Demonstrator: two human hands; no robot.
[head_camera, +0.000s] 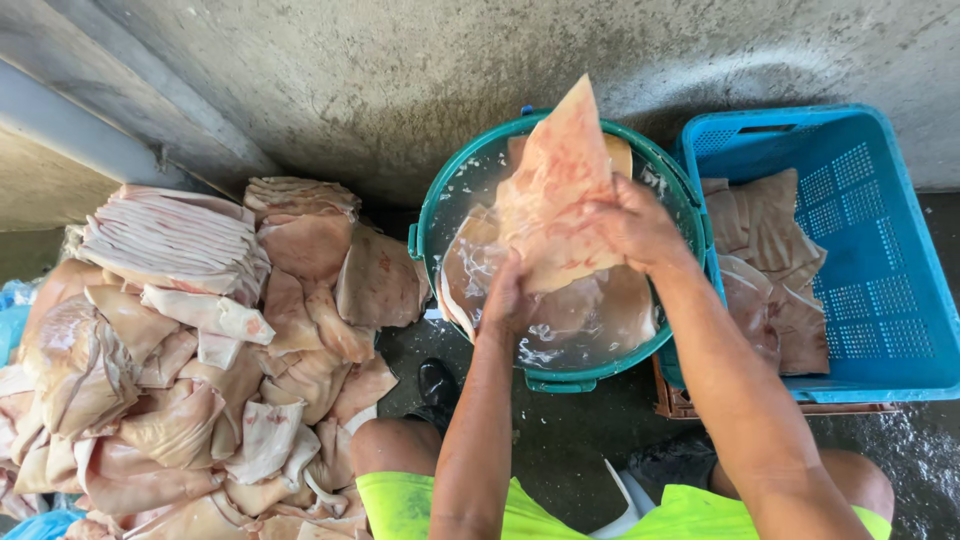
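Both hands are gripping one pork skin sheet (556, 190), the left hand (508, 300) clamping its lower edge and the right hand (635, 225) its side, lifting it dripping above the green water tub (430, 215); judging by this, rinsing is underway beside the blue crate (880, 250).

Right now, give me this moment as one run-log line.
hands: left and right both grip one pink skin sheet | position: above green tub of water | pile left | blue crate right
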